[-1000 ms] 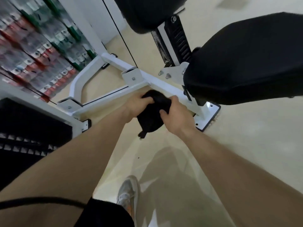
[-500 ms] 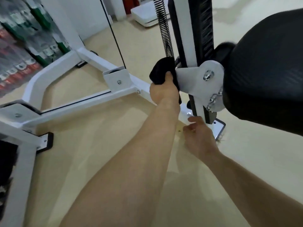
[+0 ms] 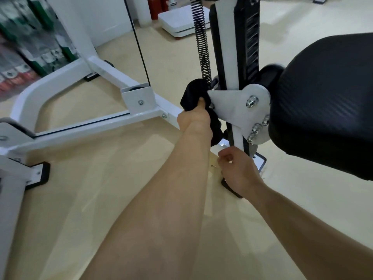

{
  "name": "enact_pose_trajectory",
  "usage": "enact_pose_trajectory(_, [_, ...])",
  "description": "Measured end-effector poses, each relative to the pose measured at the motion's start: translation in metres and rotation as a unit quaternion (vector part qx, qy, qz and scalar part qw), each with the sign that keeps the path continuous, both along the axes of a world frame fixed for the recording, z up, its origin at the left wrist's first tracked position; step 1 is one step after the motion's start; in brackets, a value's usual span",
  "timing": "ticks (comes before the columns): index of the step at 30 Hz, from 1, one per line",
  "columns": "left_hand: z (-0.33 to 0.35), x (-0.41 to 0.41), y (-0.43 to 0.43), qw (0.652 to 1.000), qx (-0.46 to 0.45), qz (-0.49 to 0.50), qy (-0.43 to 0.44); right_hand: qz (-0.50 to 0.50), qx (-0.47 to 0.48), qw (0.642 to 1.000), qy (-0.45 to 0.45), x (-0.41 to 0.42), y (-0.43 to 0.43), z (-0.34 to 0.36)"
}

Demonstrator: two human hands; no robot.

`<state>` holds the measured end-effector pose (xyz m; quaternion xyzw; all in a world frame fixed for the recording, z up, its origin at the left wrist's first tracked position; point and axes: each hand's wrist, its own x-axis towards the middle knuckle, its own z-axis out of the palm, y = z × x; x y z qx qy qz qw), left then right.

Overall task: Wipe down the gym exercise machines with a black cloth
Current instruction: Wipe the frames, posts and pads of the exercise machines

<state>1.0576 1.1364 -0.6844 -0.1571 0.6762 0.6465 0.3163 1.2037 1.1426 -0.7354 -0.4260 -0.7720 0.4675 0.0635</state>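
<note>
Left hand (image 3: 193, 120) now alone around black cloth (image 3: 192, 93), up at post (image 3: 232, 67); right hand (image 3: 240, 172) loose, empty.

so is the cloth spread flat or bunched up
Bunched up: the black cloth is wadded in the left hand, folds bulging above and below its grip.

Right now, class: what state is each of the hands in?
Left hand: grips the black cloth.
Right hand: fingers loosely curled, holding nothing.
</note>
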Motion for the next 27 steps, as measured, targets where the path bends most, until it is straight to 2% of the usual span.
enact_pose_trajectory(4, [0.003, -0.004, -0.006, 0.999, 0.026, 0.002, -0.032, 0.005, 0.017, 1.000, -0.016, 0.008, 0.000, 0.010])
enact_pose_trajectory(6, [0.001, -0.001, -0.003, 0.999, 0.026, 0.028, -0.012, -0.002, 0.020, 1.000, -0.019, 0.012, 0.000, 0.013])
enact_pose_trajectory(10, [0.005, 0.033, 0.011, 0.982, 0.000, 0.058, 0.181, -0.003, 0.032, 0.999, -0.021, 0.018, -0.004, 0.019])
enact_pose_trajectory(13, [0.010, 0.066, 0.017, 0.959, 0.010, 0.004, 0.283, 0.014, 0.051, 0.998, -0.046, 0.025, -0.005, 0.019])
enact_pose_trajectory(19, [-0.024, 0.105, 0.009, 0.937, 0.053, -0.093, 0.333, 0.060, 0.097, 0.989, -0.090, 0.049, -0.003, 0.022])
enact_pose_trajectory(21, [-0.035, 0.112, 0.007, 0.938, 0.064, -0.114, 0.322, 0.086, 0.126, 0.982, -0.110, 0.054, 0.001, 0.020])
enact_pose_trajectory(24, [-0.031, 0.116, 0.004, 0.944, 0.093, -0.127, 0.291, 0.066, 0.129, 0.983, -0.115, 0.063, 0.011, 0.008])
enact_pose_trajectory(27, [-0.012, 0.111, 0.006, 0.927, 0.095, -0.126, 0.339, 0.048, 0.122, 0.985, -0.111, 0.073, 0.020, 0.000])
